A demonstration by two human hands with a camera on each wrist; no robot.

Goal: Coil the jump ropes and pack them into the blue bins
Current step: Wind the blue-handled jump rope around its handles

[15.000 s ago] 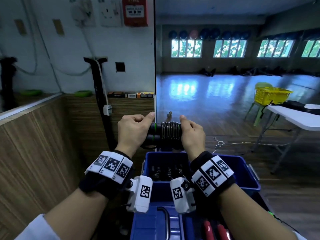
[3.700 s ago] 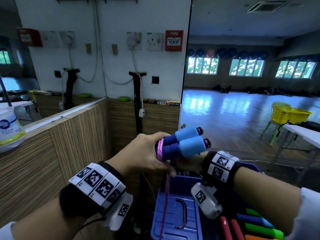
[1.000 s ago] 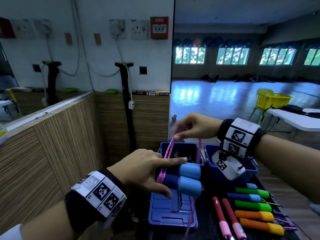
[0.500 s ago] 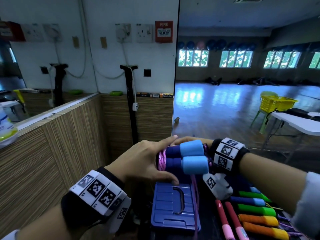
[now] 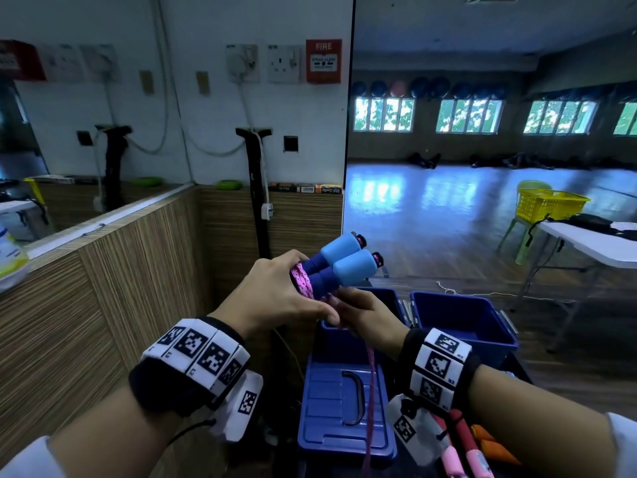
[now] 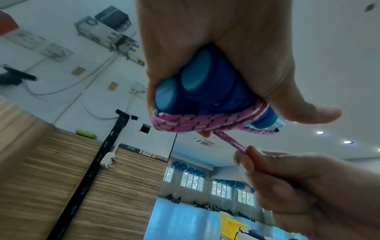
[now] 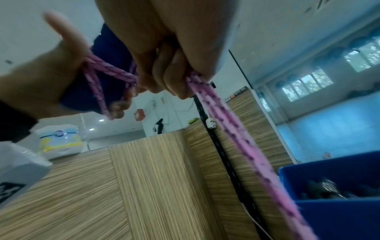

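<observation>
Okay, two blue bins at 5 o'clock of my hands: the near-left bin (image 5: 393, 298) is mostly hidden by my right wrist, and the right wrist view shows dark coiled stuff inside it (image 7: 329, 190), too blurred to name. I see nothing in the visible part of the right bin (image 5: 462, 319). A blue ribbed lid (image 5: 344, 408) with a dark curved handle lies flat at 6 o'clock, just in front of the left bin.

Rope handles (image 5: 341, 263) are two foam cylinders side by side, light blue caps over dark blue grips, pointing to 1 o'clock. Pink rope (image 6: 197, 121) is braided cord with dark flecks, wound in several turns around the grips. A loose strand (image 5: 370, 391) hangs down across the lid.

My left hand (image 5: 275, 298) is clenched around both handles over the wraps, thumb pressing on the cord. My right hand (image 5: 368, 315), just below at 5 o'clock and touching the left thumb, pinches the rope's free run, fingers curled round it. More handles, pink, red and orange (image 5: 468, 450), lie at the lower right, partly cut off.
</observation>
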